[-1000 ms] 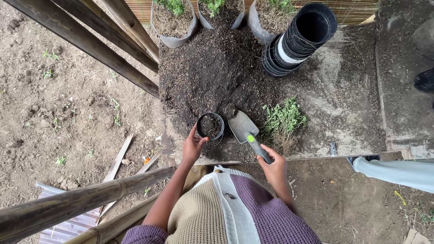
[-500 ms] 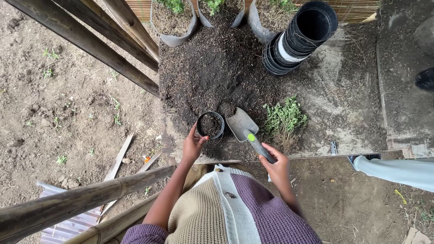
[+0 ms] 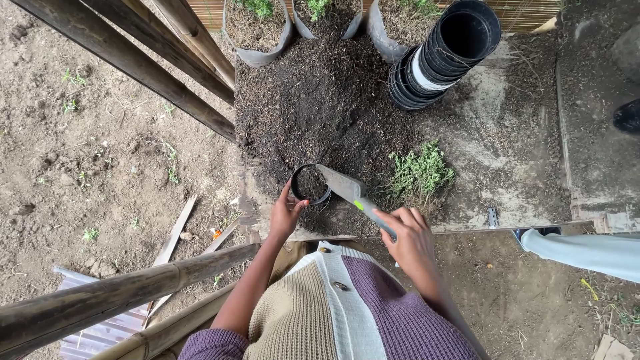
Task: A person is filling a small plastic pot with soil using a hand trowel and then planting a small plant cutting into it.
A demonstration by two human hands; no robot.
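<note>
Tipping soil from the trowel into the small black pot is judged the step in hand. Right hand is clamped on the trowel handle, blade tilted over the pot rim. Left hand grips the pot's near wall, steadying it on the soil-strewn surface. Next move calls for refilling from the soil heap on the far side

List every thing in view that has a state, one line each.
Small black plastic pot: upright, partly filled with soil.
Grey metal trowel with green-dotted handle: tilted over the pot's rim.
Left hand: steadies the pot.
Right hand: grips the trowel's handle.
Stack of black plastic pots: nested, lying tilted, empty.
</note>
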